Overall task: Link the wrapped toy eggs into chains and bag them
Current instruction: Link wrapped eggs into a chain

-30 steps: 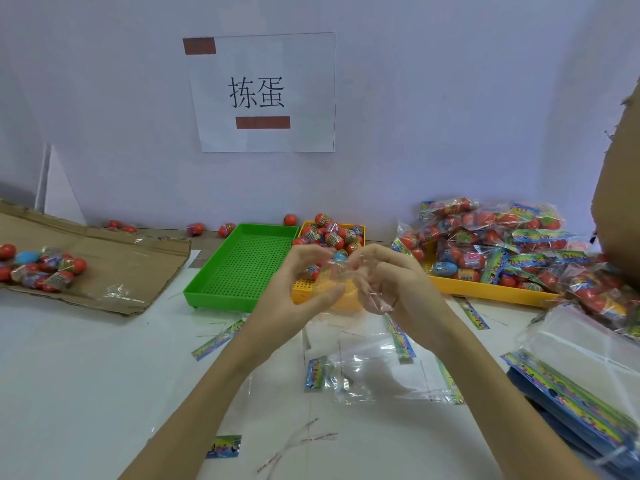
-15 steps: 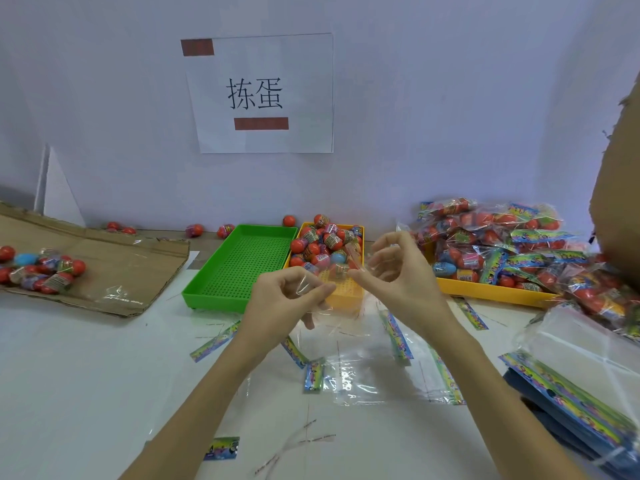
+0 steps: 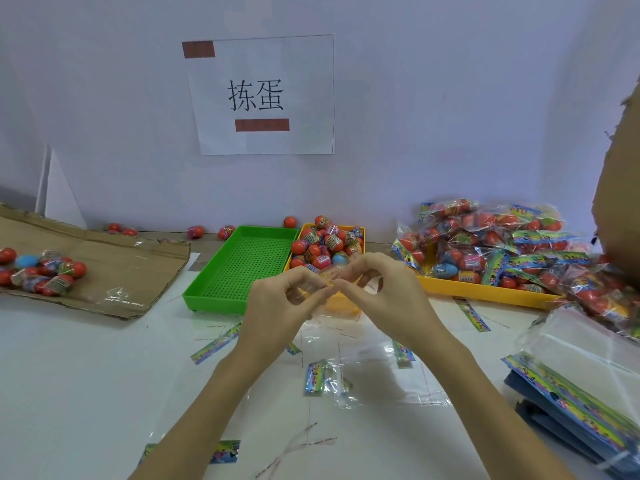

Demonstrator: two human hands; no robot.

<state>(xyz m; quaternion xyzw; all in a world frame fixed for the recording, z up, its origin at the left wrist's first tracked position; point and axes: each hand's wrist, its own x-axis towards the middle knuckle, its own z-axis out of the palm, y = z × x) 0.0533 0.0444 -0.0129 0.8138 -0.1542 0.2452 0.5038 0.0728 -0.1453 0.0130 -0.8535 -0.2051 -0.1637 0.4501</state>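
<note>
Two hands up at centre frame: left hand (image 3: 277, 306) and right hand (image 3: 388, 299), fingertips meeting, both pinching a clear bag (image 3: 325, 306) between thumb and fingers. The bag hangs toward the white table (image 3: 69, 393); its edges are hard to trace (transparent film over more film).

Trays: three. Green tray (image 3: 239, 268) at 12 o'clock from the hands, nothing in it. Small yellow tray (image 3: 346, 303) just right of it, touching, heaped with loose wrapped eggs (image 3: 325, 244); count unclear, and its front is hidden by the hands. Long yellow tray (image 3: 485, 291) at 2 o'clock, piled with filled bags (image 3: 491, 244); too overlapped to count.

Cardboard sheet (image 3: 121, 268) at 9 o'clock carries one cluster of eggs (image 3: 38, 271), cut off by the left edge. About five stray eggs along the wall at 11 o'clock.

Stack of flat printed bags (image 3: 571, 403) at 4 o'clock, cut off at the frame edge. Paper sign (image 3: 263, 95) on the wall at 12.
</note>
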